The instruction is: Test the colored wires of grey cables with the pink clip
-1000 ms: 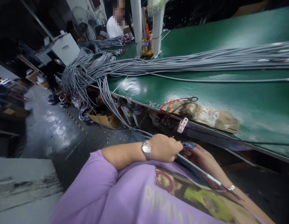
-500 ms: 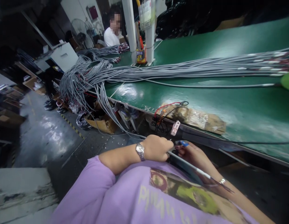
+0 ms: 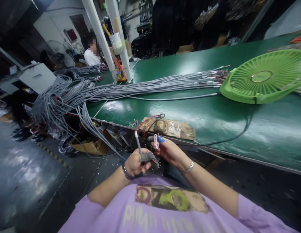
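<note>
My left hand (image 3: 136, 163) is closed around a grey cable (image 3: 138, 144), whose white-banded end points up and fans into thin coloured wires (image 3: 136, 125). Against the same fingers lies a short, wide grey piece (image 3: 146, 157), with loose coloured wires (image 3: 155, 160) poking out on its right. My right hand (image 3: 171, 152) is just to the right, with a blue covering (image 3: 161, 139) on a digit. Its fingers are curled together beside these wires; what they pinch is hidden. A pale pink clip-like piece (image 3: 155, 142) shows at the table edge, next to that blue tip.
Many grey cables (image 3: 131, 84) lie along the green table (image 3: 194, 116) and hang over its left edge. A taped board (image 3: 174, 128) with red and black leads sits at the front edge. A green fan (image 3: 245, 77) stands at right. Behind are white posts (image 3: 99, 35) and a person (image 3: 91, 56).
The view has swung right, bringing in the green fan. My left hand has turned, so the cable end that pointed down right now points up, and the wide grey piece shows.
</note>
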{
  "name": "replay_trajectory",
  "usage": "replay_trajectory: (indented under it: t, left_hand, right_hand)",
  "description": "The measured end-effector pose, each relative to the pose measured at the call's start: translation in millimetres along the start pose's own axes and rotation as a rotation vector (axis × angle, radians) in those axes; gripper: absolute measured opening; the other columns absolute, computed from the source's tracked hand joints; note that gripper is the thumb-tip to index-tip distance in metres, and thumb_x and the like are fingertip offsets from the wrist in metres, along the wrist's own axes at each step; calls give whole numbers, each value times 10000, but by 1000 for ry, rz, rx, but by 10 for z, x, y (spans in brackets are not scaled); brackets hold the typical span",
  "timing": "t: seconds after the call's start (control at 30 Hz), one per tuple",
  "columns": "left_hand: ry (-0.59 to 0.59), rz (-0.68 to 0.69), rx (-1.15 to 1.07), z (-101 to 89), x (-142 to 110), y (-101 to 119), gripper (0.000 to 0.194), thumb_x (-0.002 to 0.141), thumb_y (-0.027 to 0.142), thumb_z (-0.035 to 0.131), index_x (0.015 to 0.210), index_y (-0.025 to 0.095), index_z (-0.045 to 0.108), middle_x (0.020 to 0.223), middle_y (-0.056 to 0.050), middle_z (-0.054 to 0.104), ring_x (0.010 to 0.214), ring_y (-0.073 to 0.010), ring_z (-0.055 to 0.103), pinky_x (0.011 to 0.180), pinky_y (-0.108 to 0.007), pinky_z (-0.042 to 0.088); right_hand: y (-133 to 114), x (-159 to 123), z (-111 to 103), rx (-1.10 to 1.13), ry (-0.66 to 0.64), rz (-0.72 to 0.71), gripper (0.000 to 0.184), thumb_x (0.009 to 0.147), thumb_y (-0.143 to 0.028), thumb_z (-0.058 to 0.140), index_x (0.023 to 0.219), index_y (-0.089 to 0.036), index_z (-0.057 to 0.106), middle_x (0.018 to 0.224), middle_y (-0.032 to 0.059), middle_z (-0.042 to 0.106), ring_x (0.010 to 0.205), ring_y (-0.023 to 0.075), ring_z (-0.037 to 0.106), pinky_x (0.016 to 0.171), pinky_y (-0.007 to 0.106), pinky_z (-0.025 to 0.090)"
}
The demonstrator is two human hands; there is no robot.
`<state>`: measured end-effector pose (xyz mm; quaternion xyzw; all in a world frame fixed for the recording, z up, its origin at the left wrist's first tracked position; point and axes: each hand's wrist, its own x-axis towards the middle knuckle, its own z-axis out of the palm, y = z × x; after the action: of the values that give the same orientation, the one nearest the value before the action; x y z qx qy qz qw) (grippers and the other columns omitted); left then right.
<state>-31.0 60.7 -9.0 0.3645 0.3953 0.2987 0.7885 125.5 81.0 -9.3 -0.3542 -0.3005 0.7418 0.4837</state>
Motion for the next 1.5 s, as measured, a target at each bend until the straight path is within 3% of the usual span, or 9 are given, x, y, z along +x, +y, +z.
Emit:
replay_trajectory:
  t: [0.17,0.27,0.4,0.63,0.9,1.03,1.17,1.33,1.5]
  left_hand:
    - [-88,-37,-16,-28,73,23,440,526,499,790,622,119,591,332,15,482,211,-68,316,262,-186,168]
    - [-172,-88,-1,-38,93,31,440,529,502,783,602,110,597,323,9,475,207,-72,317,258,-187,183]
    - [-233,-148,5,-45,126,23,399,556,464,767,630,104,613,333,7,483,215,-74,325,261,-186,184]
    - [-261,-239,24,-1,150,47,365,559,440,758,617,111,611,313,15,463,217,-75,327,259,-188,155]
    - [-254,-246,24,41,130,65,376,524,453,769,582,122,601,304,17,463,198,-71,295,234,-192,140]
    - [-210,-240,47,45,52,57,386,512,460,774,566,126,588,314,18,472,205,-70,312,233,-190,152]
    - [-68,-156,74,84,-60,-21,427,553,512,764,597,129,581,352,18,508,224,-68,342,251,-194,182]
    - [116,-46,23,182,-127,-94,485,553,583,750,623,152,541,366,23,529,238,-69,361,272,-191,157]
    - [178,-11,4,275,-133,-59,534,504,628,752,624,158,529,357,35,514,233,-70,350,273,-196,156]
  right_hand:
    - [6,-45,69,-225,184,-238,493,672,-647,660,523,-193,541,476,-33,458,488,102,368,505,250,317]
    - [38,-33,101,-85,148,-115,490,692,-680,610,587,-202,607,543,-5,547,506,124,434,518,266,361]
    - [93,32,97,170,82,82,439,630,-627,710,684,-194,663,638,20,631,551,138,520,544,266,412]
    - [106,57,105,258,134,47,367,627,-528,774,646,-179,663,590,-3,607,531,116,496,564,254,421]
    - [164,75,82,264,104,61,463,647,-636,700,728,-180,687,641,14,622,566,129,513,532,249,409]
    - [153,29,54,259,50,97,483,687,-674,633,726,-194,666,626,11,600,544,126,503,508,241,401]
    - [123,-40,39,228,-31,123,450,710,-633,635,781,-190,669,658,15,611,548,115,496,515,233,401]
    - [77,-94,69,171,13,32,351,654,-512,746,742,-181,667,608,-18,570,527,94,454,506,221,371]
    - [37,-122,114,162,33,39,395,589,-532,779,709,-172,670,588,-16,559,515,90,445,478,214,370]
